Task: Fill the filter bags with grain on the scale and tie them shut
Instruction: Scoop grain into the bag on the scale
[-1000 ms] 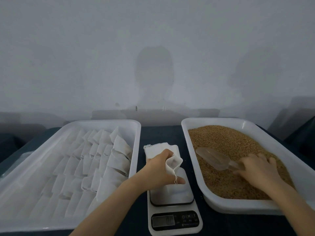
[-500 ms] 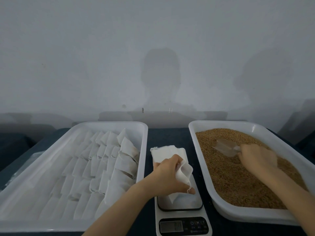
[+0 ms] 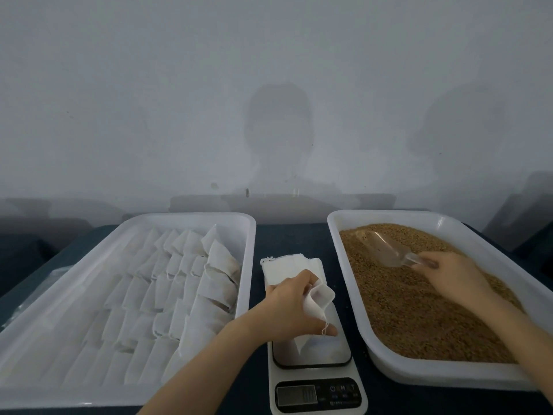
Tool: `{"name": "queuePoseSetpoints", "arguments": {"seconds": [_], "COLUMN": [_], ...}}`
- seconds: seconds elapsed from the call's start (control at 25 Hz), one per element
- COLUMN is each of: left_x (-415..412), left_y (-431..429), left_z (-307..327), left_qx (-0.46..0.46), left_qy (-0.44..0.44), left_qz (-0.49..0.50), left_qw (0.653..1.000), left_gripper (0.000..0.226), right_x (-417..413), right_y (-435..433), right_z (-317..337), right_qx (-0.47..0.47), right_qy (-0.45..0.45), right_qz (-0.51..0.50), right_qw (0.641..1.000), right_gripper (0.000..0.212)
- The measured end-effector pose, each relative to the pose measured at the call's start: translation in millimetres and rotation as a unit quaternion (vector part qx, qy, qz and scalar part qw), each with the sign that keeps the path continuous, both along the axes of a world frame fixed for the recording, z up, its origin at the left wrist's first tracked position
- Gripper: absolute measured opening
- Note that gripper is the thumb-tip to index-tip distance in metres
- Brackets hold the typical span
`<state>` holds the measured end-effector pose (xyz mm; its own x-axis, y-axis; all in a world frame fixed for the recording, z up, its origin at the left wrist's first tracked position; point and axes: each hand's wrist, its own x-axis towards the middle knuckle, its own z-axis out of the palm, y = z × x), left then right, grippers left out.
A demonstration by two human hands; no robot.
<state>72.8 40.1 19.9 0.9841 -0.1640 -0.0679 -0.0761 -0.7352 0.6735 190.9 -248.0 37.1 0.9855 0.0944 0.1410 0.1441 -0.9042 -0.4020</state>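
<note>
On the dark bench, a white tray at the left holds rows of white filter bags, overlapping one another. Just right of the tray, a stack of flat bags lies on the bench, behind the scale. The left hand grips one filter bag over the scale platform, fingers curled round it, with the mouth held open and a thread hanging from it. The display cannot be read. At the right, a second white tray is filled with brown grain. The right hand pinches the handle of a clear scoop, whose bowl lies on the grain towards the far end.
</note>
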Motion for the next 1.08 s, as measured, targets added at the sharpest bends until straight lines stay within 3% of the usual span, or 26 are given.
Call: {"name": "queuePoseSetpoints", "arguments": {"seconds": [0.24, 0.48, 0.64, 0.84, 1.08], "left_x": [-0.5, -1.0, -0.9, -0.5, -0.3], "left_y": [-0.1, 0.9, 1.1, 0.0, 0.6], "left_z": [0.4, -1.4, -0.5, -0.8, -4.6], "left_qx": [0.013, 0.019, 0.027, 0.035, 0.065], "left_qy": [-0.003, 0.006, 0.008, 0.009, -0.006], "left_qz": [-0.002, -0.002, -0.005, -0.006, -0.018], "left_qw": [1.000, 1.000, 1.000, 0.999, 0.998], "left_gripper": [0.069, 0.073, 0.074, 0.074, 0.081], "right_x": [-28.2, -57.7, -72.5, -93.1, -102.2], "right_y": [-44.2, -66.5, -69.2, -37.0, -12.5], "right_z": [10.4, 31.5, 40.8, 54.2, 70.0], "right_qx": [0.032, 0.062, 0.069, 0.039, -0.025], "right_qy": [0.022, 0.057, 0.053, 0.077, 0.079], "right_qz": [0.011, 0.009, 0.058, 0.158, 0.217], "right_qw": [0.999, 0.996, 0.995, 0.984, 0.973], "right_gripper": [0.030, 0.030, 0.029, 0.038, 0.032]}}
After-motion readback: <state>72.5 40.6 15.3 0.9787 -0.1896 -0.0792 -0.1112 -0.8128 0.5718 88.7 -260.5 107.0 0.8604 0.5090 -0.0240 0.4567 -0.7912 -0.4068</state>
